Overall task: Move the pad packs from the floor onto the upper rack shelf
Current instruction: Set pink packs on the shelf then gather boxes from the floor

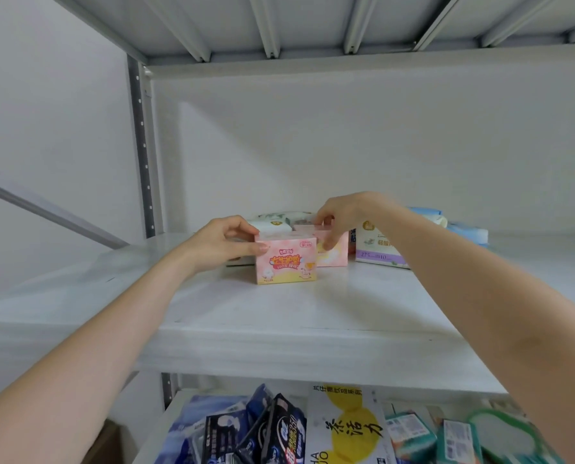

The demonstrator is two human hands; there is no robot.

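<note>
A pink pad pack (pixel 286 261) stands upright on the white upper rack shelf (pixel 279 316). My left hand (pixel 226 244) grips its top left corner, thumb on the front face. Just behind and to its right stands a second pink pad pack (pixel 333 252), and my right hand (pixel 341 216) holds its top with thumb and fingers. Both forearms reach over the shelf's front edge.
A white-and-purple pad pack (pixel 378 249), blue packs (pixel 463 229) and white floral packs (pixel 279 219) sit further back on the shelf. The shelf below holds dark blue packs (pixel 279 430), a white-and-yellow box (pixel 346 426) and green packs (pixel 460 437). A perforated upright post (pixel 142 145) stands at the left.
</note>
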